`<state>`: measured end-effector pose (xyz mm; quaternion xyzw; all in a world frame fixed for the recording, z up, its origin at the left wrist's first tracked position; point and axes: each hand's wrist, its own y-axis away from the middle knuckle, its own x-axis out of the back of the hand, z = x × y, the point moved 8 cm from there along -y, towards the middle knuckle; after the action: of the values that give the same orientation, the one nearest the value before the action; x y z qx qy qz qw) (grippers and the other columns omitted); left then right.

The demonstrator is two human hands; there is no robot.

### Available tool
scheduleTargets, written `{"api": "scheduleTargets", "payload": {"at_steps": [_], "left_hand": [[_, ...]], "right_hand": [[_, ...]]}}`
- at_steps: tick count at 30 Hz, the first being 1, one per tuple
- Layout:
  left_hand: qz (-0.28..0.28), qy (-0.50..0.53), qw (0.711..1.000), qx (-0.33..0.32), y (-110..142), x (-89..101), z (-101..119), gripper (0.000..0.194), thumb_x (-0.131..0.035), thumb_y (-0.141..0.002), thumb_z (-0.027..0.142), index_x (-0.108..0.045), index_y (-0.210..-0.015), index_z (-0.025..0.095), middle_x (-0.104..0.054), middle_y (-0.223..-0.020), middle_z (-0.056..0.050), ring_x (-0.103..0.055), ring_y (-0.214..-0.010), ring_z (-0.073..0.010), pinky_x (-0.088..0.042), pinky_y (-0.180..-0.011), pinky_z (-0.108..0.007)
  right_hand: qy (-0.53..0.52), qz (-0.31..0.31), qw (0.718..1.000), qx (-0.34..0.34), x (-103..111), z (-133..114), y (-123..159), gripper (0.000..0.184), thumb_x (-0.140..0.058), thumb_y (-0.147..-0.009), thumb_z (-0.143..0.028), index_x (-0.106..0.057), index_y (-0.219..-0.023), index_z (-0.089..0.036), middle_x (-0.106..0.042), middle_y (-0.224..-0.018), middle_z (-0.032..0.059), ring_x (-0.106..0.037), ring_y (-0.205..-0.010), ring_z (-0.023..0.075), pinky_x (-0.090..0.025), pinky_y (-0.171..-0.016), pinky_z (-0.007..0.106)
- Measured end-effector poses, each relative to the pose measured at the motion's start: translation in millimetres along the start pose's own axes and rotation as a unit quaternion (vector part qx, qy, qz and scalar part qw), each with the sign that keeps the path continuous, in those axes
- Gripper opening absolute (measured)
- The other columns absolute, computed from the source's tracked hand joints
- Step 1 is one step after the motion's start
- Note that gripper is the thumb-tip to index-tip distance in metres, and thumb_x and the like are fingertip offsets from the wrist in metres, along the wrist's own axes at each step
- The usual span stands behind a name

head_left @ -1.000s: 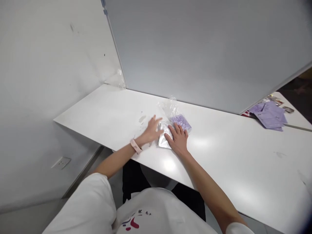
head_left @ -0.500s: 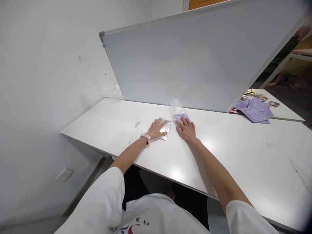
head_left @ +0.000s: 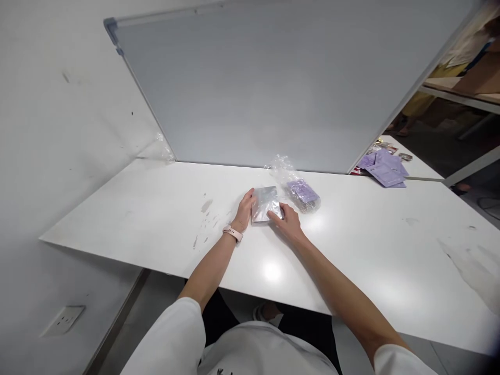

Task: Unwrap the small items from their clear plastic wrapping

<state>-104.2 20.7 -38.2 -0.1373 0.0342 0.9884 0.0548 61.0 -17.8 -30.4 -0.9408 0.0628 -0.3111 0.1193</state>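
A flat silver foil packet [head_left: 266, 199] is between my two hands over the white table. My left hand [head_left: 244, 210], with a pink band on its wrist, grips the packet's left edge. My right hand [head_left: 289, 222] pinches its lower right corner, thumb on top and fingers behind. Just right of the packet lies a clear plastic bag [head_left: 283, 167] with a purple packet [head_left: 302, 191] inside; neither hand touches it.
A large whiteboard [head_left: 250, 94] stands along the table's back edge. Several purple packets [head_left: 386, 172] lie in a pile at the back right. Crumpled clear plastic [head_left: 162, 148] sits at the back left corner. A person's clothing [head_left: 464, 52] shows at the upper right.
My right hand has left the bagged purple packet and moved left onto the silver packet. My left hand has gone from lying flat on the silver packet to gripping its edge.
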Motion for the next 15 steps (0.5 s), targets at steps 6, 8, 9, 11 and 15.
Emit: {"api": "scheduleTargets", "payload": {"at_steps": [6,8,9,11,15], "left_hand": [[-0.079,0.177,0.979,0.067,11.4,-24.9,5.9,0.051,-0.057,-0.090,0.052,-0.058,-0.132,0.025,-0.057,-0.143,-0.007,-0.051,-0.136,-0.0240,-0.043,-0.111,-0.037],[-0.125,0.209,0.966,0.092,19.7,-36.4,8.1,0.058,-0.057,-0.087,0.063,-0.060,-0.128,0.021,-0.066,-0.128,-0.011,-0.059,-0.125,-0.0278,-0.049,-0.104,-0.041],[-0.132,0.216,0.962,0.102,22.9,-38.5,8.4,0.062,-0.058,-0.086,0.067,-0.060,-0.126,0.019,-0.069,-0.121,-0.012,-0.062,-0.121,-0.0290,-0.051,-0.101,-0.042],[-0.112,0.214,0.963,0.122,26.0,-35.2,6.1,0.067,-0.061,-0.082,0.071,-0.061,-0.122,0.017,-0.072,-0.111,-0.012,-0.066,-0.114,-0.0299,-0.053,-0.096,-0.041],[-0.093,0.191,0.965,0.154,28.1,-28.5,0.5,0.070,-0.057,-0.083,0.075,-0.061,-0.124,0.019,-0.072,-0.114,-0.013,-0.065,-0.115,-0.0307,-0.052,-0.098,-0.043]], "right_hand": [[-0.059,0.043,0.995,0.063,15.0,-35.4,16.0,0.039,-0.051,-0.093,-0.041,-0.057,-0.125,-0.022,-0.066,-0.125,0.0103,-0.065,-0.101,0.0227,-0.053,-0.080,0.036],[0.036,0.050,0.987,0.146,14.6,-55.6,26.2,0.034,-0.049,-0.094,-0.037,-0.062,-0.123,-0.024,-0.062,-0.134,0.0100,-0.061,-0.112,0.0250,-0.050,-0.091,0.039],[0.072,0.032,0.979,0.186,10.2,-63.6,31.0,0.035,-0.050,-0.094,-0.039,-0.064,-0.122,-0.024,-0.059,-0.139,0.0099,-0.058,-0.117,0.0266,-0.047,-0.096,0.042],[0.101,-0.031,0.963,0.248,-1.5,-72.6,39.5,0.039,-0.054,-0.093,-0.047,-0.065,-0.123,-0.025,-0.055,-0.144,0.0091,-0.056,-0.121,0.0283,-0.045,-0.100,0.044],[0.079,-0.020,0.967,0.240,4.0,-66.3,39.9,0.045,-0.055,-0.093,-0.054,-0.062,-0.127,-0.026,-0.060,-0.138,0.0098,-0.057,-0.120,0.0271,-0.043,-0.102,0.044]]}}
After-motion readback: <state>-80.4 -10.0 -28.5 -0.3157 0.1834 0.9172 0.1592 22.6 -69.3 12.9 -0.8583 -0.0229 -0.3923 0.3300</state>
